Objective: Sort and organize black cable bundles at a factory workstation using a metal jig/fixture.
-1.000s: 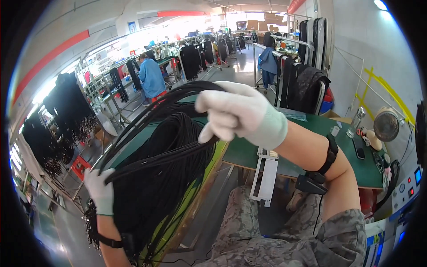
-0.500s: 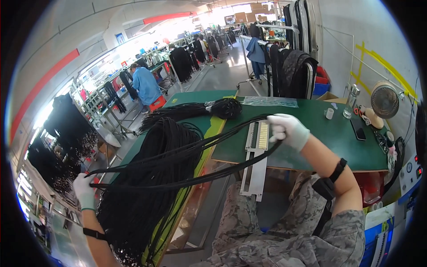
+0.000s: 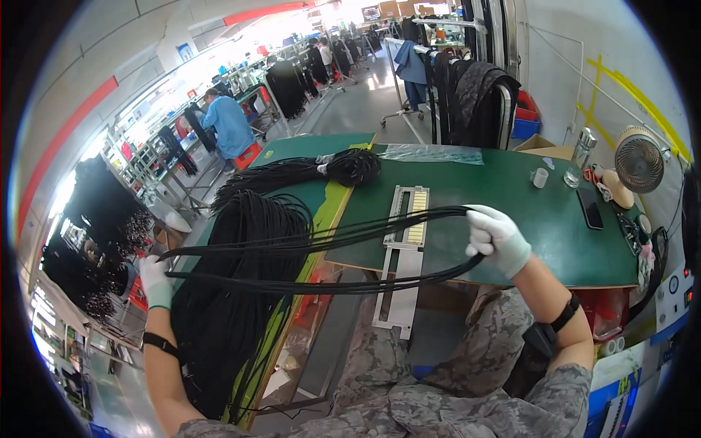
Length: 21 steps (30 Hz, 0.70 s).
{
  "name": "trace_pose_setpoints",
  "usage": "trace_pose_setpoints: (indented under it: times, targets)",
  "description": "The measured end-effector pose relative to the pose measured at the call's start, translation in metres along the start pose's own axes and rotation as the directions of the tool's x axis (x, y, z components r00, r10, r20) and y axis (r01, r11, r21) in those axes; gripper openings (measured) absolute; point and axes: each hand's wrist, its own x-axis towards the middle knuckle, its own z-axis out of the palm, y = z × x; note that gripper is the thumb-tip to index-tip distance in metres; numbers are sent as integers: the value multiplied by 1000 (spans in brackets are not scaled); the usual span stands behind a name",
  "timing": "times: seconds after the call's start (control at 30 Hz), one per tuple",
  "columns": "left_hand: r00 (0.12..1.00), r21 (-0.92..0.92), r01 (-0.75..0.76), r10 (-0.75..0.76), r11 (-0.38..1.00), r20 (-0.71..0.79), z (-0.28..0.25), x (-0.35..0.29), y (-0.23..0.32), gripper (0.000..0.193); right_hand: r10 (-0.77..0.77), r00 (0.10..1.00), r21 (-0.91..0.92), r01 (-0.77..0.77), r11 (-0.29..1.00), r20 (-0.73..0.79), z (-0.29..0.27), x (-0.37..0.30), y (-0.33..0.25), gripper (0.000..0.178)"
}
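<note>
A loop of several black cables (image 3: 350, 286) is stretched between my two white-gloved hands. My left hand (image 3: 155, 282) is closed round its left end, beside the big pile of black cables (image 3: 241, 248) that hangs over the table's edge. Closed in a fist, my right hand (image 3: 499, 239) grips the right end above the green table. Under the loop lies a long metal fixture (image 3: 401, 277) with a row of pale yellow blocks, jutting past the near edge. Behind the pile rests a tied bundle of black cables (image 3: 321, 171).
The green table (image 3: 482, 190) carries a plastic bag (image 3: 431, 153), a glass bottle (image 3: 578, 157), a white cup (image 3: 539, 177), a phone (image 3: 590, 209) and a small fan (image 3: 640, 158) at the right. Garment racks (image 3: 475, 95) stand beyond. A person in blue (image 3: 228, 125) sits at the far left.
Both hands have shifted right, and the left has risen while the right has dropped somewhat. The cable loop is now nearly level and stays in both hands. My view has also shifted slightly.
</note>
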Motion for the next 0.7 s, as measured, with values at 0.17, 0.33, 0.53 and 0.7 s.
trace_pose_setpoints:
  times: [0.17, 0.33, 0.53, 0.7]
  targets:
    - [991, 550, -78, 6, 832, 132, -68, -50, -23, 22, 53, 986, -3, -53, 999, 158, 67, 34, 9, 26]
    - [958, 362, 287, -260, 887, -124, -117, -83, -126, 30, 105, 942, -26, -101, 994, 319, 115, 52, 30, 33]
    - [912, 466, 184, 27, 865, -410, -130, -60, -43, 38, 144, 961, -13, -145, 989, 237, 79, 49, 35, 33]
    - [939, 447, -254, 330, 858, -100, -104, -17, 110, 17, -96, 966, -220, 42, 975, -241, -20, 28, 1, 30]
